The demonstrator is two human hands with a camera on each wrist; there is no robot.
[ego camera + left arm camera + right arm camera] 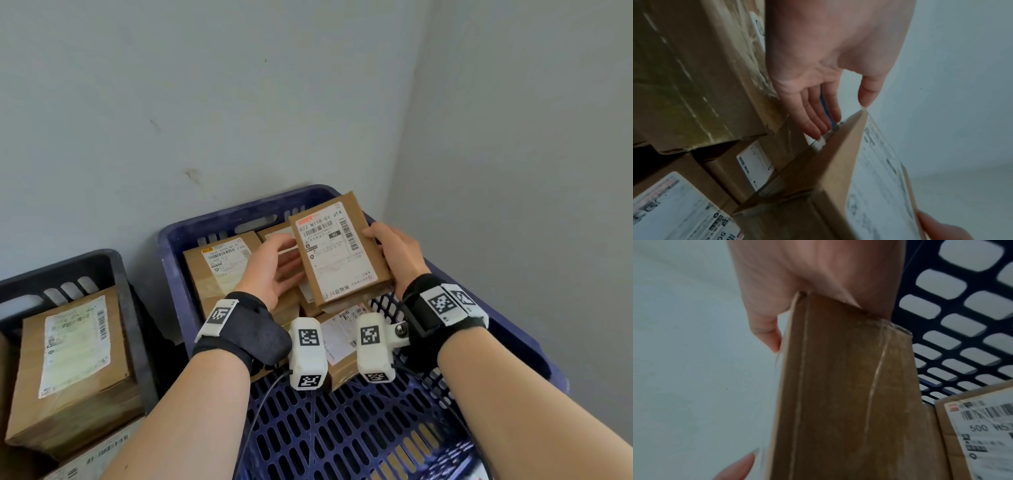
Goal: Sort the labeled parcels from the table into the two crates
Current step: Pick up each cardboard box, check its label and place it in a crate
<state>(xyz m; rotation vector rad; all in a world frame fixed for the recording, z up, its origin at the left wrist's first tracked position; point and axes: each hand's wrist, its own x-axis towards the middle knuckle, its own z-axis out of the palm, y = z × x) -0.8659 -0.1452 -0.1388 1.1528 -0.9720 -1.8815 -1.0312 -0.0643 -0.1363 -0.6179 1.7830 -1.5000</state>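
Observation:
A flat brown parcel [339, 250] with a white shipping label is held tilted above the far end of the blue crate [219, 221]. My right hand [397, 253] grips its right edge, thumb on top. In the right wrist view the parcel's taped side [838, 386] fills the middle under my right hand [807, 272]. My left hand [270, 270] lies open against the parcel's left edge. In the left wrist view the left hand [818, 65] has straight fingers under the parcel [838, 162], with the thumb tip at its corner.
Labeled boxes lie in the blue crate: one at the far left [219, 267] and one nearer me [342, 342], also seen as the "500" box [982, 434]. A dark crate [68, 263] on the left holds a large box [75, 363]. Walls form a corner behind.

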